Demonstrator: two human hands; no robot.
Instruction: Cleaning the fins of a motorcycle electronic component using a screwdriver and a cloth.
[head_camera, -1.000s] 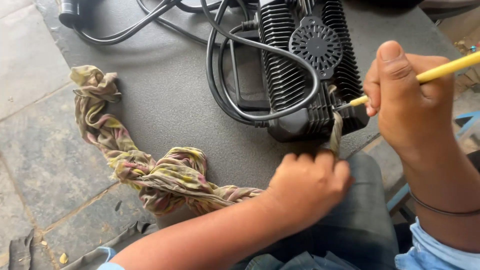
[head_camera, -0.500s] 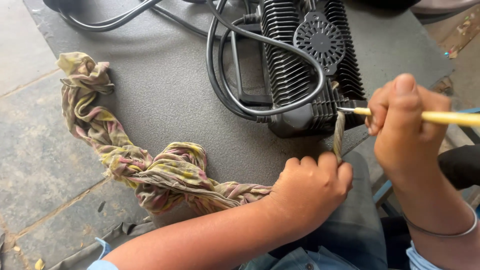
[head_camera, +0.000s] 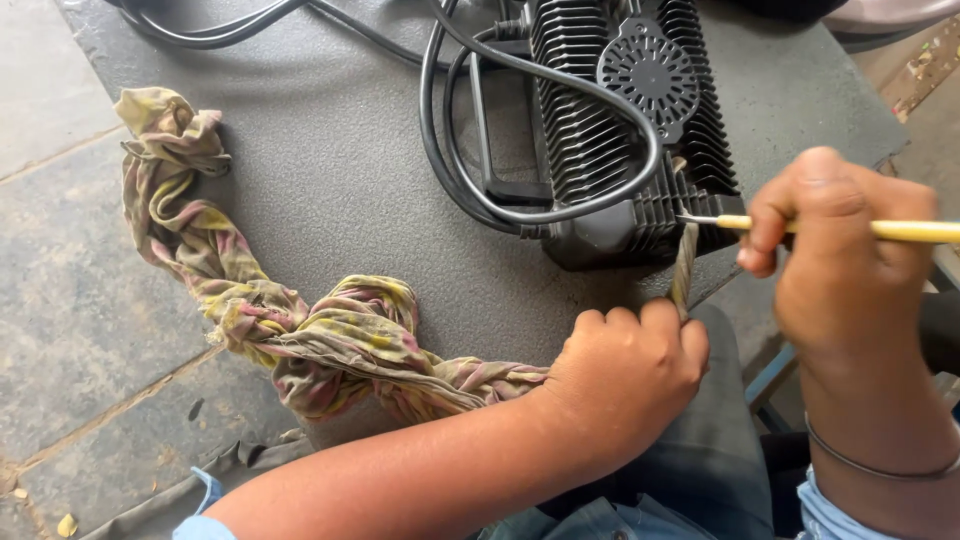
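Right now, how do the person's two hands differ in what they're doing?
The left hand is a closed fist pulling a twisted strip of the rag taut against the black finned device; the right hand pinches a thin yellow-handled tool whose tip is at the device's fins. The left hand sits lower and nearer, the right higher. Both work at the same lower corner of the device.
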